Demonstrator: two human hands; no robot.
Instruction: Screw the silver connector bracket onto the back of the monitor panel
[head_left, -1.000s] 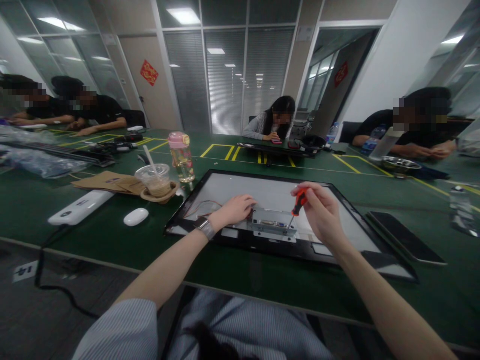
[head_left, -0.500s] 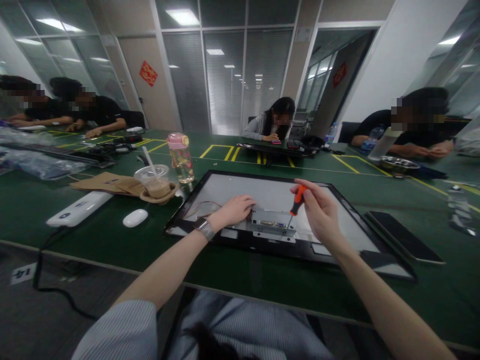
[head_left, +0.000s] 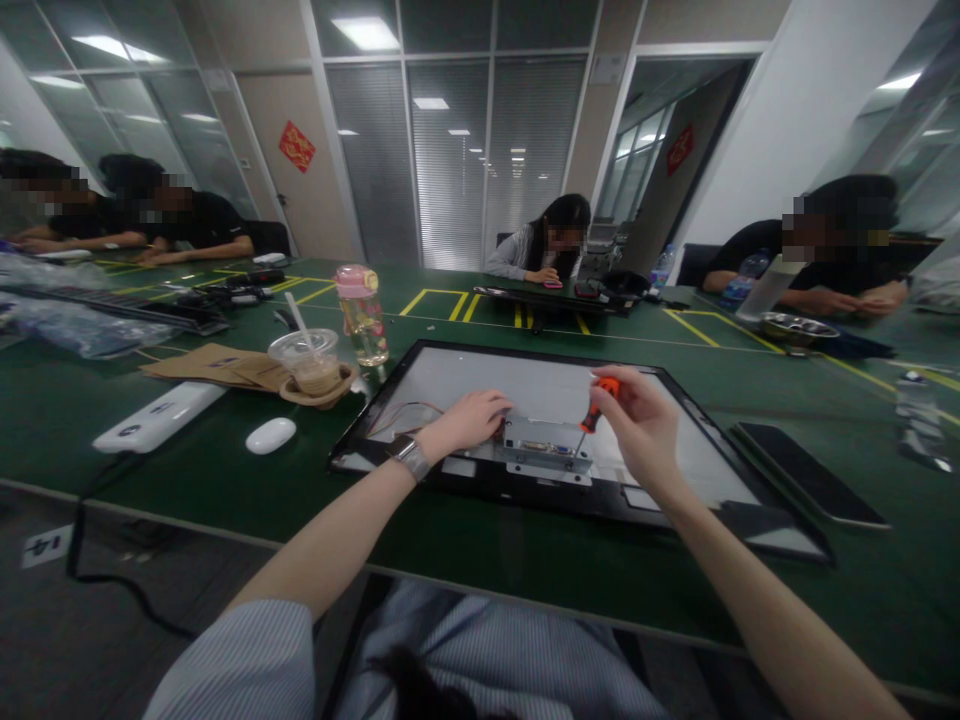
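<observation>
A metal bracket (head_left: 547,447) with connector ports stands along the near edge of a flat display panel (head_left: 480,368), which has a black frame and a pale back. My left hand (head_left: 474,420) is closed around the bracket's left end; its fingertips are partly hidden. In my right hand (head_left: 643,415) is an orange and black screwdriver (head_left: 600,404), gripped by the handle between thumb and fingers. The screwdriver's shaft points down, its tip at the bracket's right end. Thin wires (head_left: 409,410) lie on the panel left of my left hand.
Left of the panel are a white mouse (head_left: 270,436), a white box-shaped device (head_left: 159,418), a drink cup (head_left: 306,360) and a pink-lidded bottle (head_left: 361,315). A dark phone-like slab (head_left: 808,473) lies to the right. Several people sit around the green table (head_left: 450,545).
My right hand has shifted its grip slightly and turned a little on the screwdriver's handle. The tip stays at the bracket's right end. My left hand has barely moved.
</observation>
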